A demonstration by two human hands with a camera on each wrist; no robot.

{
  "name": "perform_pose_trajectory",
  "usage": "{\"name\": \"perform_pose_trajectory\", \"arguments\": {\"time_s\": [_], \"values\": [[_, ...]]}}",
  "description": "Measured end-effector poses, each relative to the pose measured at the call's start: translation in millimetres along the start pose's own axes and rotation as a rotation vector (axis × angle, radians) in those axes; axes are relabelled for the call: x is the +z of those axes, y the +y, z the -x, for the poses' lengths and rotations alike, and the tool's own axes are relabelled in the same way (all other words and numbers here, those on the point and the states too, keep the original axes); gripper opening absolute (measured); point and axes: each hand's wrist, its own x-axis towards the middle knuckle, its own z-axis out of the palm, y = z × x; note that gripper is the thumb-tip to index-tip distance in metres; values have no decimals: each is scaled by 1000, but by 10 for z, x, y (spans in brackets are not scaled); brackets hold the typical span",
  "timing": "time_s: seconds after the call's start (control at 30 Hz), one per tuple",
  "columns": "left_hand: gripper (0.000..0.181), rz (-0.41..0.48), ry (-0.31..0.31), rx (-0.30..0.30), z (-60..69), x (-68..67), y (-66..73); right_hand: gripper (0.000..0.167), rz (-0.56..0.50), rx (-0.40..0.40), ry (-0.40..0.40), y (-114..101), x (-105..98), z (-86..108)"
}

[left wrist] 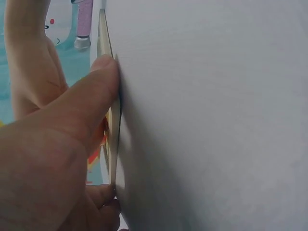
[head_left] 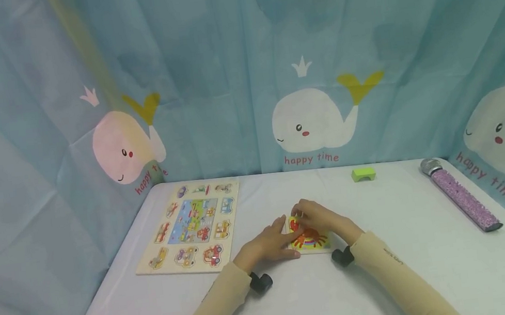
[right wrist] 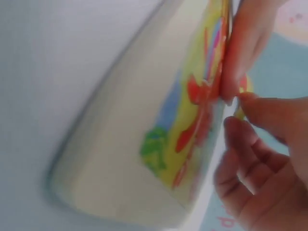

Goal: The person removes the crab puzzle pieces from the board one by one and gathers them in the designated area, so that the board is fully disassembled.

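Note:
A small wooden crab puzzle [head_left: 311,242], with an orange crab and a rainbow on yellow, lies on the white table in front of me. My left hand [head_left: 269,241] holds the board at its left side. The left wrist view shows its thumb [left wrist: 103,72] along the board's near edge and other fingers at a corner. Over the board's far left part is my right hand [head_left: 317,216]. In the right wrist view, its thumb and index finger pinch a small red-and-yellow puzzle piece [right wrist: 243,83], mostly hidden by fingers.
A larger wooden vehicle puzzle board [head_left: 153,267] lies to the left. At the back right stands a green arch block [head_left: 364,174]. A microphone with a glittery pink handle [head_left: 465,195] lies along the right side. Whale-print curtains [head_left: 206,79] hang behind the table.

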Motion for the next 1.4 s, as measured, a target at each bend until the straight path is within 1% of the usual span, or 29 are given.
{"name": "perform_pose_trajectory", "arguments": {"time_s": [0.13, 0.23, 0.37, 0.43, 0.47, 0.53, 0.6, 0.67, 0.73, 0.8, 0.9, 0.97, 1.03, 1.13, 1.23, 1.3, 1.4], "values": [[66, -21, 3, 1, 3, 21, 4, 15, -58, -47, 4, 31, -14, 9], [65, -27, 11, -2, 2, 21, 9, 14, -92, -67, 16, 51, -29, 12], [65, -21, 12, -11, 9, 3, 20, 14, -147, -63, 23, 82, -51, 15], [65, -13, 10, -16, 12, 1, 27, 15, -209, -42, 17, 109, -60, 29], [65, -10, 8, -16, 9, 6, 28, 15, -246, -24, 15, 123, -72, 48], [65, -11, 7, -15, -1, 24, 25, 16, -302, 37, 28, 159, -96, 84], [65, -12, 7, -14, -16, 40, 18, 17, -348, 115, 54, 206, -145, 132], [65, -26, 7, -3, -35, 59, 8, 20, -370, 195, 90, 269, -216, 193], [64, -31, 5, 2, -43, 61, 2, 23, -401, 264, 128, 364, -290, 254], [64, -40, 4, 4, -39, 58, -6, 27, -436, 310, 154, 468, -369, 318], [65, -42, 11, -1, -18, 50, -24, 29, -491, 386, 180, 638, -456, 398], [65, -38, 18, -2, 1, 44, -43, 30, -494, 425, 176, 729, -503, 433], [66, -31, 23, 0, 16, 39, -57, 31, -473, 473, 172, 799, -534, 467], [66, -17, 28, 8, 21, 42, -67, 32, -425, 534, 171, 865, -557, 508], [66, -12, 31, 16, 10, 49, -62, 31, -406, 587, 173, 898, -562, 527], [66, -10, 31, 20, 1, 51, -52, 30, -397, 609, 176, 913, -560, 524], [65, -13, 29, 27, -16, 51, -34, 28, -373, 618, 185, 935, -552, 506]]}}
